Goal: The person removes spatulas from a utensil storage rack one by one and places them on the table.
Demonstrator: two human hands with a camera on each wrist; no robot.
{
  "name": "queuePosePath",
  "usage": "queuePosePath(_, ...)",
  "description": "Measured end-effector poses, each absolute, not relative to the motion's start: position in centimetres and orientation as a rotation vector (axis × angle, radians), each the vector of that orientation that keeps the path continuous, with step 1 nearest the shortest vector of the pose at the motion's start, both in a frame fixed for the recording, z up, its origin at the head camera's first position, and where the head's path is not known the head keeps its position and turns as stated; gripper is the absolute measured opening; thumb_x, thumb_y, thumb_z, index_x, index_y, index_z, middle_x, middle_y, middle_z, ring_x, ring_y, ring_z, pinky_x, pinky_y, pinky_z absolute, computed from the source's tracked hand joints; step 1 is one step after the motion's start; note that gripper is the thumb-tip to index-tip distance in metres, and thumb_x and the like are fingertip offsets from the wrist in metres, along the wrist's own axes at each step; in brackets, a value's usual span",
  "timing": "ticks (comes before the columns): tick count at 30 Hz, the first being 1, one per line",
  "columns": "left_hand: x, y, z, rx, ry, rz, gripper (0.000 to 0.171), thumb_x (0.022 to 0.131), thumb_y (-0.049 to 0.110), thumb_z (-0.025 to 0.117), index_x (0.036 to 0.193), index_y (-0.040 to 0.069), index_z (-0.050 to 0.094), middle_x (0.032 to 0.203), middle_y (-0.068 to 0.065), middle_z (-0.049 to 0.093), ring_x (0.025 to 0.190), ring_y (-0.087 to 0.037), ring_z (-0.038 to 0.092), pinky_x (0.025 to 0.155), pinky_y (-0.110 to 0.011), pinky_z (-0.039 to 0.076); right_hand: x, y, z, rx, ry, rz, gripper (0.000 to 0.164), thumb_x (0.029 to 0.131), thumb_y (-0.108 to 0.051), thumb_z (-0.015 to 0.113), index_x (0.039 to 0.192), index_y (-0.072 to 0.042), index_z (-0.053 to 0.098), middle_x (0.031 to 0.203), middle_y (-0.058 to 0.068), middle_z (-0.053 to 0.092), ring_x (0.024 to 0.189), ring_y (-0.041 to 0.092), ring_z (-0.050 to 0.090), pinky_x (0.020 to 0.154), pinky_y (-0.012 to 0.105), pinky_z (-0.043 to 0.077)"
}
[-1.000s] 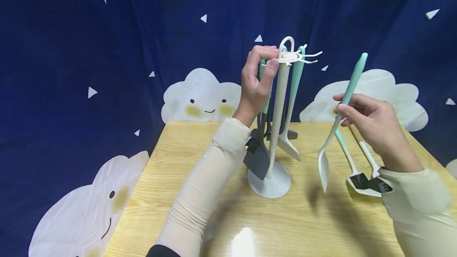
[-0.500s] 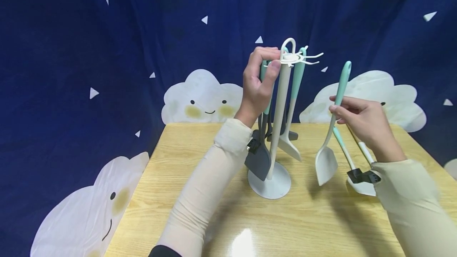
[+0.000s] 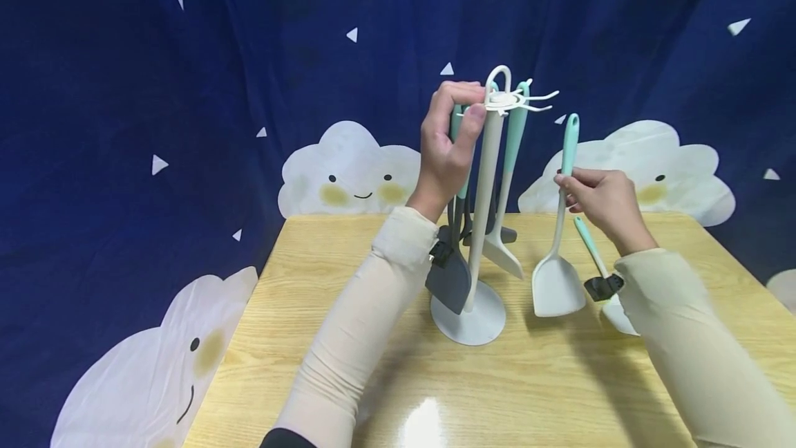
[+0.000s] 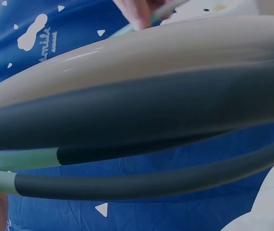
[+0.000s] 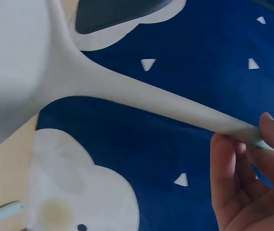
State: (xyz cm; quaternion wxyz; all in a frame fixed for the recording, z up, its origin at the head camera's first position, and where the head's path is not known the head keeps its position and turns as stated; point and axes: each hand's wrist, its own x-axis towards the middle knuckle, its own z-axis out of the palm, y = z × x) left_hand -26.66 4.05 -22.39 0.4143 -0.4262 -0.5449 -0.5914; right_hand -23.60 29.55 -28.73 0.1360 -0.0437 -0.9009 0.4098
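A white utensil stand (image 3: 488, 178) rises from a round base on the table, topped by a loop and a ring of hooks. At its left side my left hand (image 3: 448, 140) grips the hook ring with thumb and curled fingers. Grey-headed utensils with mint handles, one a dark grey turner (image 3: 449, 283), hang below that hand. A pale utensil with a mint handle (image 3: 515, 137) hangs on the right side. Between thumb and fingers, my right hand (image 3: 606, 200) pinches a white turner (image 3: 557, 285) near its mint handle, head down and broad side facing me, just right of the stand.
On the wooden table (image 3: 311, 282), to the right, lies another utensil with a mint handle (image 3: 589, 244), partly behind the right wrist. A dark blue curtain (image 3: 348, 40) with white clouds hangs behind the table.
My right hand has carried the white turner leftward toward the stand and turned it so its flat face shows. The left hand has kept its place on the stand.
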Motion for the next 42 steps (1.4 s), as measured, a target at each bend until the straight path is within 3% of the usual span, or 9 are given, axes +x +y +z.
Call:
queuePosePath(6,-26.8,4.2,-22.3,-1.079,-1.367,-1.484,0.026,0.092,0.016,0.051,0.098,-0.007,0.062,0.105,-0.024,0.065,0.113,-0.035,0.058,0.111,-0.026,0.041,-26.0,30.0,-29.7,-0.141,-2.699,1.156,0.055,0.095,-0.046,0.061,0.128,-0.002,0.065,0.079,-0.007,0.073,0.064,-0.002,0.064,0.062,0.019,0.057)
queuePosePath(13,-26.8,4.1,-22.3,-1.072,-1.350,-1.486,0.025,0.092,0.014,0.051,0.097,-0.008,0.062,0.103,-0.025,0.065,0.112,-0.036,0.058,0.110,-0.026,0.042,-28.5,30.5,-31.2,-0.191,-2.800,1.190,0.056,0.096,-0.041,0.061,0.132,0.001,0.061,0.077,-0.009,0.071,0.062,-0.002,0.065,0.065,0.020,0.055)
queuePosePath(25,-26.8,4.1,-22.3,-1.070,-1.352,-1.480,0.028,0.092,0.018,0.050,0.097,-0.007,0.062,0.103,-0.024,0.065,0.112,-0.035,0.059,0.110,-0.026,0.042,-29.5,31.5,-34.1,-0.215,-2.884,1.225,0.057,0.098,-0.038,0.058,0.135,0.006,0.056,0.075,-0.008,0.069,0.064,0.001,0.065,0.067,0.024,0.059)
queuePosePath(33,-24.8,4.1,-21.3,-1.071,-1.372,-1.507,0.020,0.090,0.004,0.049,0.095,-0.013,0.059,0.101,-0.030,0.062,0.109,-0.043,0.057,0.109,-0.024,0.041,-30.3,33.5,-37.5,-0.261,-2.911,1.250,0.053,0.097,-0.032,0.060,0.130,0.010,0.058,0.075,-0.001,0.071,0.062,0.004,0.065,0.071,0.034,0.063)
queuePosePath(42,-26.9,4.2,-22.3,-1.075,-1.357,-1.491,0.025,0.092,0.013,0.050,0.097,-0.010,0.060,0.104,-0.027,0.063,0.113,-0.038,0.058,0.110,-0.027,0.041,-30.5,34.3,-39.3,-0.276,-2.961,1.189,0.054,0.096,-0.033,0.060,0.127,0.011,0.060,0.066,-0.006,0.067,0.057,0.006,0.065,0.063,0.030,0.060)
